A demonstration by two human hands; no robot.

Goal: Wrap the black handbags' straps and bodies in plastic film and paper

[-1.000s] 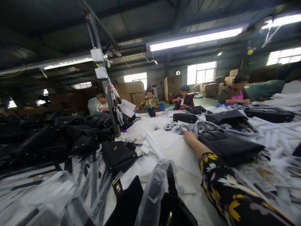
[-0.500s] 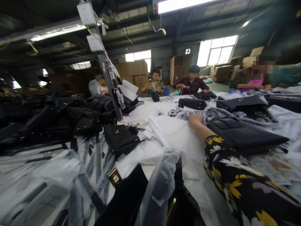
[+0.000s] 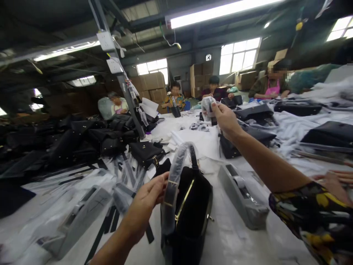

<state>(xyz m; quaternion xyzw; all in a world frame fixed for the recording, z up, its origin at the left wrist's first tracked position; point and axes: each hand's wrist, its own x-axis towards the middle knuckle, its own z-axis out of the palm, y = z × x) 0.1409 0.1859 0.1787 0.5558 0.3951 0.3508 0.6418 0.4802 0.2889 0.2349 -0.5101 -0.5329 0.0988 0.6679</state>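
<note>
A black handbag [image 3: 190, 217] with a gold zipper stands in front of me on the table. Clear plastic film covers its arched handle [image 3: 176, 173]. My left hand [image 3: 150, 200] grips the handle's lower left part, its fingertips partly hidden behind it. Farther out and to the right, my right hand [image 3: 227, 119] is raised, pinching a coiled strap in plastic wrap [image 3: 209, 107]. Similar coils [image 3: 199, 127] lie on the white sheet beyond the handbag. Below my right forearm is another black bag [image 3: 231, 145].
Grey tape dispensers stand at right [image 3: 244, 198] and left [image 3: 77, 221]. Black bags [image 3: 82, 136] are heaped at left, near a slanted metal post [image 3: 129, 95]. Black strips and plastic litter the near left. Several co-workers sit across the table; another person's hand [image 3: 335, 184] is at far right.
My right hand has lifted a wrapped strap coil from the table. My left hand has come into view on the handbag's handle. The view has shifted, showing more of the handbag.
</note>
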